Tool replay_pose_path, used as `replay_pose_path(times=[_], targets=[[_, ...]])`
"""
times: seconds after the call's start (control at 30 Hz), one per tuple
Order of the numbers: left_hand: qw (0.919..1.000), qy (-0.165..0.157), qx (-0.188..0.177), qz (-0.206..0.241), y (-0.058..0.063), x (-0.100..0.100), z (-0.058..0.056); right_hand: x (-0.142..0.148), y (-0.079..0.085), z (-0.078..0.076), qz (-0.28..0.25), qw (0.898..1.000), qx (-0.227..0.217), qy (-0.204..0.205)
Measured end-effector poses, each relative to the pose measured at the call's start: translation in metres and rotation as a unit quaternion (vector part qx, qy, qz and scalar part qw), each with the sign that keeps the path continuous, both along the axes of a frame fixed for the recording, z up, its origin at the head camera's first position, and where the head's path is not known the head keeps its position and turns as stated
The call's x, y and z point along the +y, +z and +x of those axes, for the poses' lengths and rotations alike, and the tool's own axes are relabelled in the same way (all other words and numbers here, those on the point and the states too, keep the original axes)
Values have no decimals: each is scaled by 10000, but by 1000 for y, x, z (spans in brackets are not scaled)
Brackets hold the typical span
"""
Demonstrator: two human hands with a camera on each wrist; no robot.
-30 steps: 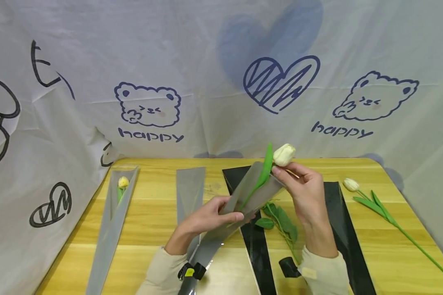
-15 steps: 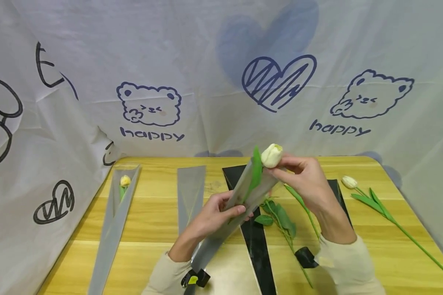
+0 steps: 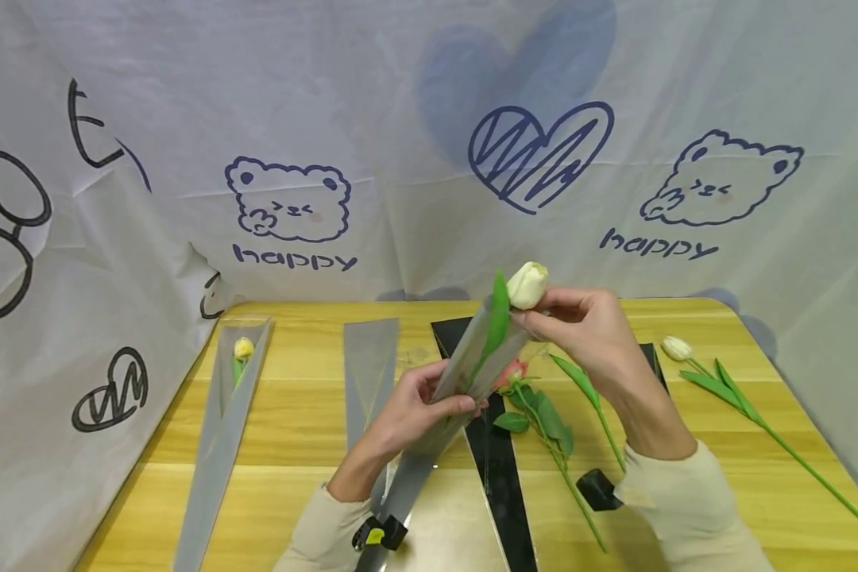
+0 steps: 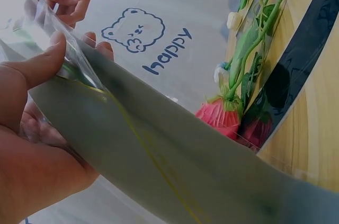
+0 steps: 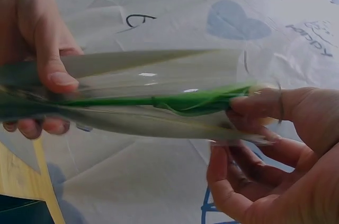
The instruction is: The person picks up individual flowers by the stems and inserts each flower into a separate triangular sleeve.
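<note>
A pale cloth backdrop (image 3: 400, 79), printed with bears, hearts and the word "happy", hangs behind the held grey flower sleeve (image 3: 411, 477), and a wooden surface (image 3: 293, 413) spreads beneath it. Five sleeves show in all, three grey and two black. To the left of the held one lie a flat grey sleeve (image 3: 365, 373), close by, and, farther out, a filled grey sleeve (image 3: 210, 477). On its right, a long black sleeve (image 3: 500, 477) lies just beside it, partly covered by it in the head view; farther right, a second black sleeve (image 3: 653, 359) is mostly hidden.

Two hands work at the held grey flower sleeve. The left hand (image 3: 415, 409) grips it around the middle, thumb across the front and fingers behind. The right hand (image 3: 592, 326), at its mouth, pinches the held white tulip (image 3: 527, 286) just below the bloom. That tulip's stem and leaf run down inside the sleeve toward the left hand, while the bloom sits above the rim, touching the right hand's fingers.

Three tulip blooms are visible in the head view: this one, a white tulip (image 3: 740, 403) well to the sleeve's right, and a yellow tulip (image 3: 243, 349) in the filled sleeve on its left. One pink rose (image 3: 552, 425) lies near its right side, beside one leafy stem (image 3: 579, 383).
</note>
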State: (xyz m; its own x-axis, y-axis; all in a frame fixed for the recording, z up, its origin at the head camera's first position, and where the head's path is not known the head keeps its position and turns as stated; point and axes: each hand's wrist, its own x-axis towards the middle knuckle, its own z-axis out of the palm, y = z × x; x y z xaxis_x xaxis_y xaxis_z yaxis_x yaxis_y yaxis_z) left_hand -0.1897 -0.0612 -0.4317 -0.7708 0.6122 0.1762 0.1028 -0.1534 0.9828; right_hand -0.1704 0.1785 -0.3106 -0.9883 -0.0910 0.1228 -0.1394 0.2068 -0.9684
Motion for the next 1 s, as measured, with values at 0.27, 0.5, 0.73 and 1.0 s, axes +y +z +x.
replay_pose_path(times=[0.27, 0.5, 0.73, 1.0], targets=[[9997, 210, -27, 106, 0, -2, 0, 1, 18, -1, 985, 9933, 162, 580], [9979, 562, -170, 278, 0, -3, 0, 19, 25, 7, 322, 9943, 737, 696], [9978, 416, -175, 483, 3, -2, 0, 1, -9, 15, -77, 9946, 929, 467], [9986, 92, -110, 500, 4, -3, 1, -17, -22, 17, -350, 9899, 1363, -185]])
